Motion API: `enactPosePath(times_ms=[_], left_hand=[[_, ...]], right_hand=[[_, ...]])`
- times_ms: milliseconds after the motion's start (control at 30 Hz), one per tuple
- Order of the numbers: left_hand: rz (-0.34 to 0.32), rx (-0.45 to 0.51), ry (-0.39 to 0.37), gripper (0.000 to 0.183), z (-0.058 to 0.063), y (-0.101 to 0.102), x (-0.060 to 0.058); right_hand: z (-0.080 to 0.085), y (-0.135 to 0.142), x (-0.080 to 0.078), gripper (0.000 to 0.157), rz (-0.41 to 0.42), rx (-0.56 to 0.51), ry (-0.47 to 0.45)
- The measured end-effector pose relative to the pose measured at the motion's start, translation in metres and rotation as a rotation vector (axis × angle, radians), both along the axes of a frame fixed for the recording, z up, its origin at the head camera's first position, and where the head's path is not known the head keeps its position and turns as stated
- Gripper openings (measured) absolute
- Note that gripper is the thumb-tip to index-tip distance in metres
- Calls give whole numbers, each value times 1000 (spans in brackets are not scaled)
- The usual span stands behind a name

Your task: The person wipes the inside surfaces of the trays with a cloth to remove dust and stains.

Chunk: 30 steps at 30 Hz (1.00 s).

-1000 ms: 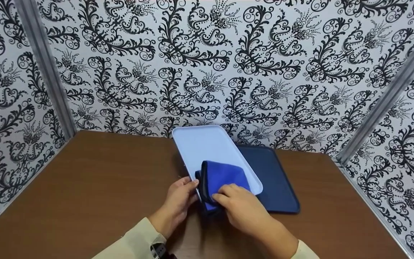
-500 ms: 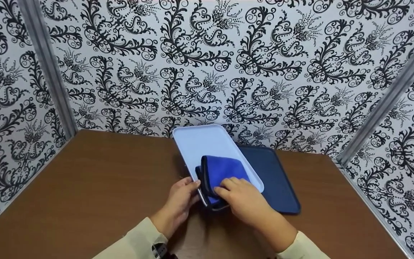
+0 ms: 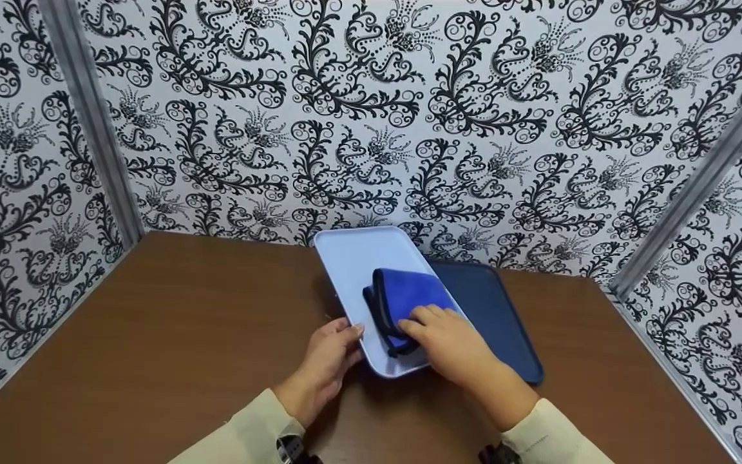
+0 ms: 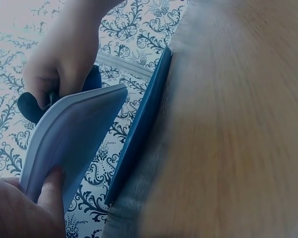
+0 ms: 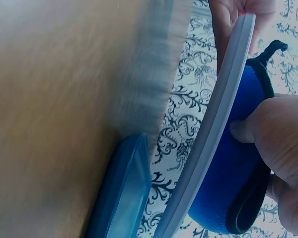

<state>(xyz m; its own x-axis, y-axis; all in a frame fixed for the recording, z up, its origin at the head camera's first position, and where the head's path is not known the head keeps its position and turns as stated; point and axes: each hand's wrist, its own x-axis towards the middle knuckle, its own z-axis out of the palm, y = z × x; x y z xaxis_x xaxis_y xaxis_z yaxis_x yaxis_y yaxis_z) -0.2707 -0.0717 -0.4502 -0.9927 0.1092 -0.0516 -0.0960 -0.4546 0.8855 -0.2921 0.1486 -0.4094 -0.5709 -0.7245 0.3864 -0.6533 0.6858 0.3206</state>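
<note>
A light blue tray [image 3: 358, 254] is held up at a tilt over the table in the head view. My left hand [image 3: 326, 361] grips its left long edge, thumb on the upper face and fingers beneath. With my right hand [image 3: 451, 341] I pinch a folded blue cloth [image 3: 406, 293] with black edging against the tray's upper face. In the right wrist view, the thumb presses into the blue cloth [image 5: 223, 173], which bulges off the tray [image 5: 208, 129]. The left wrist view shows the underside of the tray [image 4: 84, 134], with my left fingers against it.
A dark blue tray [image 3: 506, 322] lies on the brown table [image 3: 216, 322] behind and right of the light one, partly covered by it. Patterned wall panels [image 3: 371, 116] stand behind the table and at both sides.
My right hand has moved the cloth up along the tray, away from its near edge, so that the near end of the tray now shows. My left hand keeps its grip.
</note>
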Motion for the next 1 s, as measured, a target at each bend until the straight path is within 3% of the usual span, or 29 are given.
enactPosePath(times_ms=[467,1000], left_hand=[[8,-18,-15,35,-1,0,0],[7,2,9,36,-1,0,0]], right_hand=[[-5,7,-21,44,-51,-90,-61],[1,-9,-24,37,-74,-155,-79]])
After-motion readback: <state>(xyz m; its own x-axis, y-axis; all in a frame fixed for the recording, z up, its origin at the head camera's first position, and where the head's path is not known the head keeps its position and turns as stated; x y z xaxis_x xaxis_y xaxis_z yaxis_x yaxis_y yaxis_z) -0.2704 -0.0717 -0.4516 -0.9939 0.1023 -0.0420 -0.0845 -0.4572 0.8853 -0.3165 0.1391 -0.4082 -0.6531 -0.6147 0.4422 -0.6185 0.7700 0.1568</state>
